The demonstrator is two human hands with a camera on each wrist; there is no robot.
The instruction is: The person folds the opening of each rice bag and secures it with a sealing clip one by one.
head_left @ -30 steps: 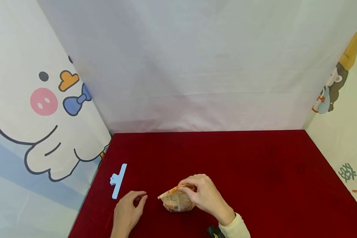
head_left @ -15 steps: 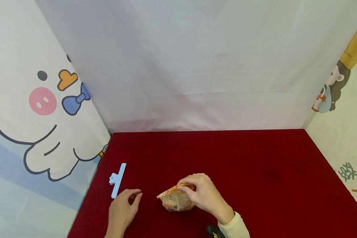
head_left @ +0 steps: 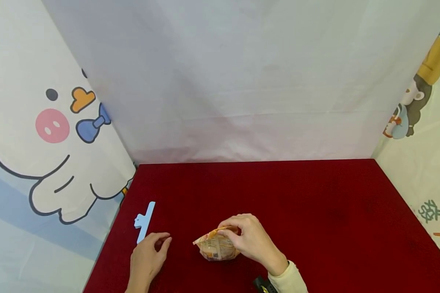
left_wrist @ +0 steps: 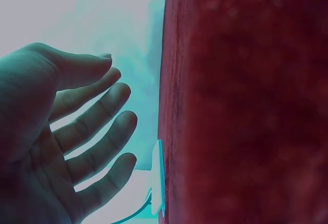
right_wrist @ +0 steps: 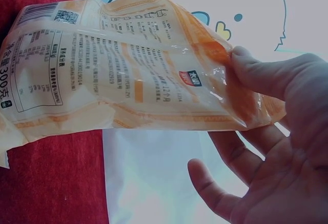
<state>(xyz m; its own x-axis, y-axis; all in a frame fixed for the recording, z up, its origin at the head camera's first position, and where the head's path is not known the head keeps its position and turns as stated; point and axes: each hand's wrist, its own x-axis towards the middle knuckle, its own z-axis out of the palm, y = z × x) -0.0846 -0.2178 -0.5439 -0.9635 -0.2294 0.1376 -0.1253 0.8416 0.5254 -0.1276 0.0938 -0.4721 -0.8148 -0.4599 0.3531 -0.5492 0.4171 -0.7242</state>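
An orange and clear plastic food bag (head_left: 217,246), printed with small text and a barcode, stands on the red cloth. My right hand (head_left: 250,240) pinches its upper edge between thumb and fingers; the right wrist view shows the bag (right_wrist: 118,70) up close, its top folded at the thumb. My left hand (head_left: 148,257) holds nothing, its fingers loosely bent and apart in the left wrist view. Just beyond that hand lies a light blue bag clip (head_left: 144,221), a long bar with a small grip on its side; the hand covers or nearly meets its near end.
A red cloth (head_left: 297,203) covers the table. White fabric (head_left: 249,81) hangs behind it, with cartoon-printed panels at the left and right. A dark watch-like band (head_left: 265,285) shows by the right wrist.
My left hand has moved left, away from the bag and closer to the clip. The right hand keeps its pinch on the bag, almost still.
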